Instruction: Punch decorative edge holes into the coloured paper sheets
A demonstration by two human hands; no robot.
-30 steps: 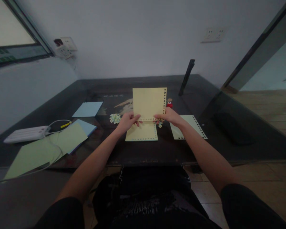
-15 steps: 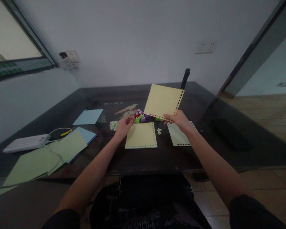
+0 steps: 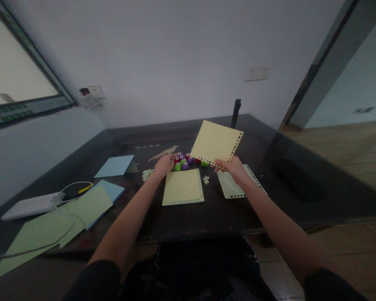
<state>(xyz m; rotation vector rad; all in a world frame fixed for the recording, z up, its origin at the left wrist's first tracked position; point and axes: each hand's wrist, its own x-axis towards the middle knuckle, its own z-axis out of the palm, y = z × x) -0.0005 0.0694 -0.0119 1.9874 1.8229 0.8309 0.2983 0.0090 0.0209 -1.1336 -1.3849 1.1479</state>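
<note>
In my right hand point(image 3: 231, 168) a yellow paper sheet point(image 3: 217, 141) is pinched by its lower right corner, held up above the table. Small dark cut-out shapes line its right and lower edges. My left hand point(image 3: 163, 165) reaches to the left side of a cluster of small red, green and purple craft punches point(image 3: 184, 165) with eye-like white spots. Its fingertips are by a red one and partly hidden, so I cannot see a grip. Below the cluster lies another yellow sheet point(image 3: 183, 188) with punched edges. A pale punched sheet point(image 3: 230, 187) lies under my right wrist.
Small paper bits point(image 3: 147, 174) lie beside my left wrist, and a little pile point(image 3: 206, 179) is right of the flat yellow sheet. Leftward are a blue sheet point(image 3: 114, 166), green sheets point(image 3: 34, 234), and a white power strip point(image 3: 31, 205) with a cable. A black object point(image 3: 297, 179) lies at right.
My left hand has moved slightly, up to the left side of the punches. My right hand still holds the yellow sheet up. The whole view has shifted a little.
</note>
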